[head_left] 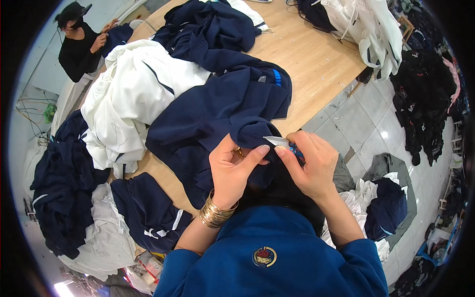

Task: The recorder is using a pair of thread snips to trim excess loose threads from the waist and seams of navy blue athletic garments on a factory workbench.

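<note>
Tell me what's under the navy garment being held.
The wooden table shows beside the navy garment, to its right and lower left, so part of it appears to rest there. Anything else beneath is covered and cannot be seen.

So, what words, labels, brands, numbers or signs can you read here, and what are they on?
No text is readable here.
Round emblem on the blue shirt: too small to read.
Blue patch on the navy garment: no lettering can be made out.
Small marks on the black garments: too small and blurred to read.
</note>
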A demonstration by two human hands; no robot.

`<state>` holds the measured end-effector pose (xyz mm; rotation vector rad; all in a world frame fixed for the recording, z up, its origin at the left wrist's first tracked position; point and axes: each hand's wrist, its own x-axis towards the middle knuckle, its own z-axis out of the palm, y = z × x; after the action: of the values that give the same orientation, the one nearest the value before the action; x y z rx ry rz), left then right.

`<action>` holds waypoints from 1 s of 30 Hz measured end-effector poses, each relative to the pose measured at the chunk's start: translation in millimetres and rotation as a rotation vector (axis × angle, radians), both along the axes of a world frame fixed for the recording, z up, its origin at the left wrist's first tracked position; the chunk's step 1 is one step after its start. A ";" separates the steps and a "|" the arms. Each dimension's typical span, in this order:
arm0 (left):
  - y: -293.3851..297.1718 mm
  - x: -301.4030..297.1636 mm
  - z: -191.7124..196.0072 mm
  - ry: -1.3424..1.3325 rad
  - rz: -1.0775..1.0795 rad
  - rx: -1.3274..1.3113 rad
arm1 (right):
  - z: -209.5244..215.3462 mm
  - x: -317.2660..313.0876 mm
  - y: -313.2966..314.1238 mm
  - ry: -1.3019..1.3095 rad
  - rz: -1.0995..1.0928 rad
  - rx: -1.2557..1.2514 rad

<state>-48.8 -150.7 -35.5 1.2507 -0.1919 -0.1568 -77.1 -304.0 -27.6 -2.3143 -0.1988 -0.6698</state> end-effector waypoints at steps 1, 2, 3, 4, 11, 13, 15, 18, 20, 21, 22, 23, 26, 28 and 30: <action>-0.2 0.1 -0.5 0.002 -0.001 -0.004 | -0.7 -0.5 -0.8 0.000 0.000 -0.001; -0.4 0.4 -0.3 0.001 -0.001 -0.005 | -1.3 -1.1 -1.8 0.033 -0.002 0.037; -0.5 1.0 0.5 0.006 -0.001 -0.003 | -1.5 -1.0 -2.2 0.066 -0.003 0.074; 0.0 -0.1 1.7 0.010 0.001 -0.001 | -0.7 -1.6 -1.3 0.064 0.002 0.072; 6.7 -2.2 5.4 0.015 -0.068 0.019 | 6.9 8.3 -1.3 0.151 0.153 0.455; 11.2 -1.5 -9.4 -0.099 -0.115 0.113 | 21.7 13.3 4.1 0.356 0.249 0.626; 19.1 -2.9 -5.0 -0.248 -0.116 0.355 | 11.1 20.9 2.3 0.489 0.381 0.642; 29.9 -6.1 -12.3 -0.388 0.060 0.422 | 0.9 32.3 -8.1 0.503 0.364 0.222; 48.8 -9.4 -9.9 -0.213 -0.050 0.375 | 10.5 45.8 -16.6 0.261 0.186 0.009; 64.4 -13.2 -15.7 -0.235 -0.081 0.529 | 7.8 60.5 -30.0 0.172 0.030 0.170; 76.9 -17.0 -25.1 -0.294 -0.068 0.624 | 5.7 77.1 -47.2 0.081 -0.133 0.331; 91.2 -23.3 -31.1 -0.269 -0.022 0.650 | 7.9 90.2 -64.2 -0.022 -0.147 0.227; 137.0 -39.8 -53.5 -0.143 0.258 0.671 | 7.6 93.6 -75.0 -0.046 -0.161 0.127; 168.2 -47.3 -64.6 0.065 0.450 0.588 | 0.5 91.2 -66.3 0.043 -0.172 0.129; 200.1 -53.3 -78.2 0.157 0.547 0.584 | -11.5 82.2 -42.7 0.215 -0.057 0.108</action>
<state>-102.1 49.3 -113.7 1.8149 0.3602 0.1779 5.1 -346.7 -39.1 -2.2740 0.0028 -0.4437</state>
